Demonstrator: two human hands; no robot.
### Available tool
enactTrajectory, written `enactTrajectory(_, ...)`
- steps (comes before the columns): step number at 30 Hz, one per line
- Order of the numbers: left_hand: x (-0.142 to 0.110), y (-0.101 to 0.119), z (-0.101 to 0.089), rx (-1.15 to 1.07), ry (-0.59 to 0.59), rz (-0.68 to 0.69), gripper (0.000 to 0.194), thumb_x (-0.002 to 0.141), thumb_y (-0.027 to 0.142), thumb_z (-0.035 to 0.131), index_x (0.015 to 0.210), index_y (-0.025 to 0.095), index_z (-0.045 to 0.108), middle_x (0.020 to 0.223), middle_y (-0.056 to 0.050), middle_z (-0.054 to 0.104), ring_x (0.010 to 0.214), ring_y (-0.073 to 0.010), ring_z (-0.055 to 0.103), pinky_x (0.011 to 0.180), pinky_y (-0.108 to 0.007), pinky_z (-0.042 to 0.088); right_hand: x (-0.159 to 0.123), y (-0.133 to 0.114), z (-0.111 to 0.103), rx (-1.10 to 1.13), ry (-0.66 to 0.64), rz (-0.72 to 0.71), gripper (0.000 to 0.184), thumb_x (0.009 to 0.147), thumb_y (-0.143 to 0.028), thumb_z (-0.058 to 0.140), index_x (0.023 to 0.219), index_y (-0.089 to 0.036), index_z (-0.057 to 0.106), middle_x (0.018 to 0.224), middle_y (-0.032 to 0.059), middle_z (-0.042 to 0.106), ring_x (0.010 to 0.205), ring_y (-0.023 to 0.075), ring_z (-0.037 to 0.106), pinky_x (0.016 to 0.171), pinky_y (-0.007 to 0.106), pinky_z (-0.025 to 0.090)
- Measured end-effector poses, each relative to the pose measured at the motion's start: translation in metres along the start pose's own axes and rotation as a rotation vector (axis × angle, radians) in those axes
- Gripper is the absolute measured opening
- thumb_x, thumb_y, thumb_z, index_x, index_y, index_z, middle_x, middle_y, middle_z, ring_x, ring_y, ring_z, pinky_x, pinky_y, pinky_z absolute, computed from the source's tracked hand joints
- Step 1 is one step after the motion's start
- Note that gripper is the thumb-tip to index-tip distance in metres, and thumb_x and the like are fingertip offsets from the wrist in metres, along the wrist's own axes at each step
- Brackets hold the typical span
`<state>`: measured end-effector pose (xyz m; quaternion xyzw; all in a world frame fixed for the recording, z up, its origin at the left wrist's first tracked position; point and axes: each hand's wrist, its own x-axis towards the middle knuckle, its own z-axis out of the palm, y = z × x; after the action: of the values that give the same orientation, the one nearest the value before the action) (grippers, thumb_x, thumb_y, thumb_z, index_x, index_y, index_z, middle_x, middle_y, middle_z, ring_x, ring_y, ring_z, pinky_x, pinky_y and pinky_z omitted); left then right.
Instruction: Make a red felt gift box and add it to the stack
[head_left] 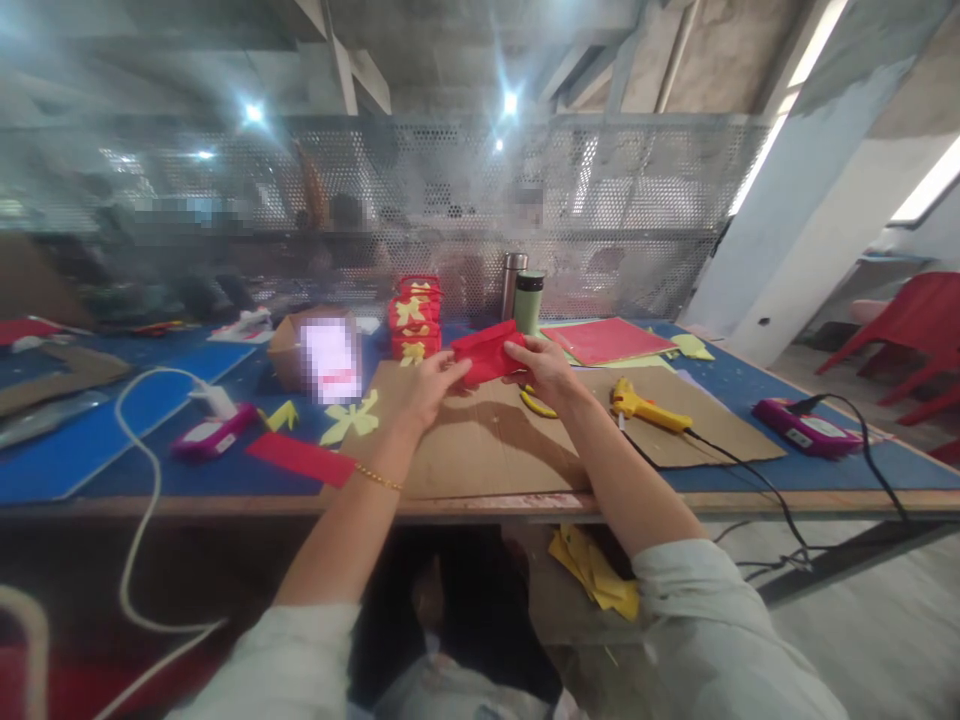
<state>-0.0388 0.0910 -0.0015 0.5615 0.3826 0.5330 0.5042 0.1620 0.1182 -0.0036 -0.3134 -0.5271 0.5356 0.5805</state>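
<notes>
Left hand (437,385) and right hand (553,368) were both partly curled, thumbs and fingers pinching opposite ends of a folded red piece (489,360) held up between them. Looked kinda creased along the top. Below the hands, bare cardboard (465,455) ran nearly to the table edge (495,507); yellow glue gun (651,408) off right, green bottle (529,303) farther out.

A long table (735,395) with a blue top and a wooden front edge runs across the room. Behind it stands a grey metal screen (652,200) full of tiny holes. The ceiling (450,40) is grey and rough, with big beams, and bright white lamps (511,103) shine below it. On the right, a thick pale pillar (810,230) rises near red chairs (930,330) on a grey floor (885,620). White light (937,185) comes in past the pillar
</notes>
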Motion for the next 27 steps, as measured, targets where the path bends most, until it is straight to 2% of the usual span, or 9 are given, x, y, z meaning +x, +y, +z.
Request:
enactTrajectory(3,-0.005,0.003,0.005,-0.067,-0.075,-0.069,0.024,0.079,0.027,0.084,0.095,0.014,0.072,0.081,-0.007,0.075,0.066,-0.0157,0.071,0.068,-0.030,0.057,0.001,0.003,0.001,0.076,0.019,-0.006,0.048,0.057,-0.050,0.097,0.088,-0.021,0.074,0.087,0.0046,0.078,0.073,0.0175,0.071,0.056,0.027,0.062)
enactTrajectory(5,-0.007,0.003,0.008,-0.083,-0.080,-0.088,0.022,0.078,0.026,0.085,0.089,0.013,0.072,0.075,-0.007,0.074,0.064,-0.0149,0.070,0.069,-0.029,0.058,0.001,0.005,0.001,0.118,0.024,-0.011,0.046,0.059,-0.047,0.097,0.089,-0.021,0.074,0.090,0.0043,0.079,0.075,0.0178,0.073,0.057,0.027,0.064)
enactTrajectory(9,-0.008,0.002,0.010,-0.098,-0.034,-0.092,0.022,0.078,0.028,0.085,0.080,0.014,0.069,0.069,-0.005,0.073,0.062,-0.0150,0.069,0.068,-0.029,0.059,0.001,0.008,0.003,0.166,0.021,-0.008,0.042,0.062,-0.041,0.097,0.091,-0.021,0.074,0.092,0.0039,0.081,0.077,0.0178,0.074,0.056,0.025,0.065)
enactTrajectory(16,-0.007,0.008,0.012,-0.090,0.059,-0.116,0.010,0.083,0.017,0.074,0.083,0.013,0.065,0.066,-0.004,0.072,0.056,-0.0146,0.069,0.064,-0.028,0.058,0.005,0.010,0.003,0.196,0.062,0.042,0.026,0.073,-0.027,0.090,0.090,-0.019,0.073,0.086,0.0023,0.081,0.071,0.0155,0.075,0.055,0.023,0.066)
enactTrajectory(17,-0.007,0.008,0.012,-0.092,0.070,-0.098,0.010,0.084,0.015,0.073,0.088,0.014,0.065,0.068,-0.004,0.072,0.055,-0.0146,0.070,0.062,-0.028,0.057,0.006,0.010,0.002,0.210,0.069,0.043,0.025,0.074,-0.026,0.090,0.090,-0.019,0.072,0.086,0.0019,0.081,0.071,0.0155,0.075,0.055,0.023,0.066)
enactTrajectory(21,-0.004,0.007,0.012,-0.071,0.131,0.072,0.033,0.080,0.011,0.076,0.107,0.018,0.058,0.077,0.000,0.073,0.056,-0.0145,0.071,0.059,-0.026,0.055,0.011,0.008,-0.005,0.281,0.097,0.034,0.025,0.076,-0.023,0.089,0.092,-0.022,0.069,0.084,-0.0020,0.080,0.069,0.0144,0.076,0.058,0.025,0.068)
enactTrajectory(27,0.002,0.002,0.010,0.004,0.153,0.367,0.023,0.082,0.015,0.074,0.096,0.020,0.056,0.072,0.004,0.066,0.062,-0.0129,0.072,0.063,-0.024,0.054,0.015,0.009,-0.009,0.316,0.107,0.077,0.026,0.076,-0.023,0.089,0.091,-0.022,0.067,0.082,-0.0038,0.079,0.066,0.0118,0.074,0.057,0.022,0.067)
